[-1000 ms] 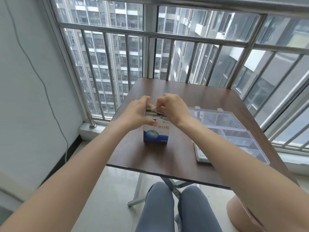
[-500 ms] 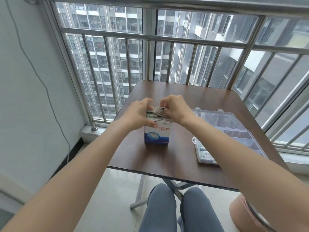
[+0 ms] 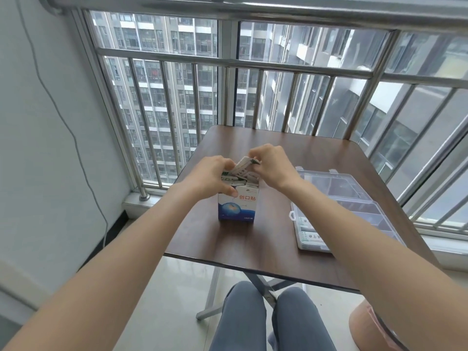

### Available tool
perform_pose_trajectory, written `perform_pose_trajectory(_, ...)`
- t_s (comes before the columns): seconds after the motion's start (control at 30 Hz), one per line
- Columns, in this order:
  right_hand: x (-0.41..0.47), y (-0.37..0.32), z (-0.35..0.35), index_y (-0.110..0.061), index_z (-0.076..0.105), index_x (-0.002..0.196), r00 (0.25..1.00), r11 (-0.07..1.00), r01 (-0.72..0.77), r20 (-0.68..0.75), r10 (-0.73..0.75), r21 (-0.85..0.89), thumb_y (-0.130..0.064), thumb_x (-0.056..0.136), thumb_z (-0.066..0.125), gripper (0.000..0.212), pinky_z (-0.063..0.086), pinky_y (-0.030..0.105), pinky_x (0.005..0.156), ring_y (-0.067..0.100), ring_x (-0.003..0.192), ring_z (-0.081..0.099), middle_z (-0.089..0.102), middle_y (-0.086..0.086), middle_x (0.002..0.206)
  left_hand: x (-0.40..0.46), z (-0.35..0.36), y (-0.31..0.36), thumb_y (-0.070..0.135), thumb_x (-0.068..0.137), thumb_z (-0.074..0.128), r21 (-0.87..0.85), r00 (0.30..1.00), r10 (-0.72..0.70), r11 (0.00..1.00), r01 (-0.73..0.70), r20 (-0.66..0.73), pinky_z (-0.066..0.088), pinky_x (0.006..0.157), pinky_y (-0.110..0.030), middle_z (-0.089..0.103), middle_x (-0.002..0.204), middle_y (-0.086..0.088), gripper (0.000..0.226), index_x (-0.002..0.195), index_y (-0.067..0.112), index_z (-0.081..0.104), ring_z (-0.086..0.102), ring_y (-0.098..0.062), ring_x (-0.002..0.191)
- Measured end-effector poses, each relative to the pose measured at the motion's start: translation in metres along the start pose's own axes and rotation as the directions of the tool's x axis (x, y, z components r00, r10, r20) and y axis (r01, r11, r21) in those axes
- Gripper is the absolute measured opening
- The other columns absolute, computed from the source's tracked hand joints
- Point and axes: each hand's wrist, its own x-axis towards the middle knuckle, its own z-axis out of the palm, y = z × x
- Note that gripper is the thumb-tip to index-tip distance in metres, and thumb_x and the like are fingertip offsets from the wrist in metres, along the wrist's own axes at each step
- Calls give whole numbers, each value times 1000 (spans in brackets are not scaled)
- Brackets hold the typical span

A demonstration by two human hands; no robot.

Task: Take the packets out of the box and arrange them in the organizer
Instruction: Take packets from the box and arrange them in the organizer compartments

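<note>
Hands meet over the upright box (image 3: 236, 205), left hand (image 3: 212, 177) gripping its top, right hand (image 3: 269, 165) pinching packets (image 3: 243, 165); organizer (image 3: 339, 206) lies at three o'clock, nearer the right.

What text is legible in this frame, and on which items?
"创口贴" in red, on the front of the box.
Small print along the box's bottom edge: too small to read.
Print on the packets pinched by the right hand: blurred.
Print on packets lying in the organizer: too small to read.
</note>
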Motion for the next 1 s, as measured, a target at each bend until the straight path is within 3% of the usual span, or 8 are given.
perform_pose_trajectory(0.17, -2, 5, -15, -4, 70, 91, 981, 996, -40, -188, 55, 85, -6, 89, 60, 11, 43, 16, 59, 15, 77, 54, 66, 8, 87, -1, 2, 0, 25, 69, 82, -17, 1000, 1, 1000, -1, -20, 38, 92, -27, 57, 125, -3, 69, 130, 14, 52, 50, -19, 115)
perform_pose_trajectory(0.33, -10, 20, -22, -7, 72, 93, 935, 931, -121, -274, 223, 345, -5, 85, 65, 12, 56, 38, 77, 23, 86, 65, 71, 10, 91, -13, 14, -2, 26, 74, 78, -128, 996, -12, 992, 0, -90, 27, 108, -31, 50, 139, -1, 85, 145, 16, 32, 44, -19, 128)
perform_pose_trajectory(0.47, -18, 28, -26, -9, 69, 91, 904, 780, -178, -214, 370, 599, 1, 85, 63, 14, 57, 23, 64, 21, 83, 66, 69, 13, 89, -15, 18, 4, 45, 74, 74, -43, 992, -17, 999, 12, -129, -3, 116, -51, 37, 149, -1, 96, 149, 21, 20, 30, -18, 139)
perform_pose_trajectory(0.63, -25, 34, -33, -9, 66, 91, 854, 520, -186, -124, 505, 834, 0, 86, 64, 10, 51, 15, 55, 17, 75, 64, 66, 8, 82, -9, 16, 35, 60, 81, 56, 171, 927, 36, 985, 31, -374, -24, 107, -46, 34, 151, 0, 80, 147, 24, 27, 16, -11, 144)
perform_pose_trajectory(0.73, -31, 38, -39, -9, 64, 87, 850, 396, -189, -52, 524, 899, 2, 85, 63, 11, 50, 15, 55, 15, 71, 62, 64, 5, 79, 2, 15, 55, 45, 90, 54, -23, 924, 83, 995, -99, -373, 6, 116, -35, 35, 149, -6, 69, 146, 13, 28, 26, -17, 140)
perform_pose_trajectory(0.83, -42, 41, -47, -12, 63, 84, 855, 280, -198, 26, 517, 939, 4, 85, 63, 15, 52, 17, 56, 12, 66, 59, 63, 3, 78, 9, 17, 73, 40, 96, 45, -311, 957, 28, 942, -122, -290, 29, 109, -32, 40, 145, -9, 59, 144, 9, 29, 38, -20, 132)
perform_pose_trajectory(0.9, -52, 45, -53, -9, 62, 87, 861, 204, -217, 89, 500, 955, 5, 84, 62, 14, 54, 17, 57, 12, 65, 58, 62, 4, 77, 12, 21, 86, 42, 98, 38, -580, 990, -33, 813, -53, -137, 46, 98, -39, 48, 137, -14, 55, 141, 8, 33, 52, -24, 120)
perform_pose_trajectory(1.0, -71, 56, -60, -6, 63, 89, 884, 184, -263, 160, 439, 947, 7, 83, 61, 14, 56, 19, 60, 14, 64, 62, 66, 4, 73, 11, 29, 108, 41, 98, 38, -859, 997, -42, 506, 76, 63, 57, 55, -28, 64, 102, -13, 44, 127, 7, 38, 68, -20, 72)
